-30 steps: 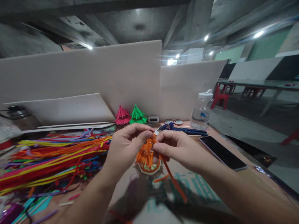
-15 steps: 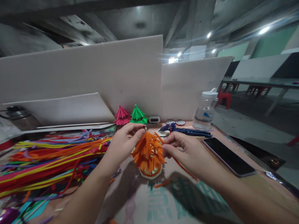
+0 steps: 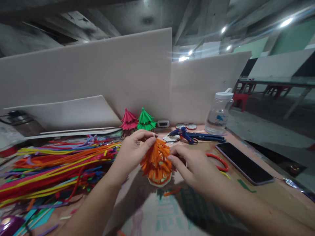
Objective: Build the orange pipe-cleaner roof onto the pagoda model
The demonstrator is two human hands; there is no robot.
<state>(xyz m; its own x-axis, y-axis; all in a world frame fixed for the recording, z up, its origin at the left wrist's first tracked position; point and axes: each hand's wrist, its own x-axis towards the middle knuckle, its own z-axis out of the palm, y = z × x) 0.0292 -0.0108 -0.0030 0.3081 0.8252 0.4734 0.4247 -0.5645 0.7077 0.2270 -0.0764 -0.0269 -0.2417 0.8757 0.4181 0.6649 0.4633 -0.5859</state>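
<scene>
Our left hand pinches the pale tip of an orange, cone-shaped tree of fuzzy strips.
Our right hand is half curled at its right side; whether those fingers grip anything, we cannot tell. The tree stands upright between our hands on a pale, many-sided base. A short orange fuzzy strip lies just in front; farther out are a blue glue gun, a flat black phone and our multicoloured heap of fuzzy strips.
</scene>
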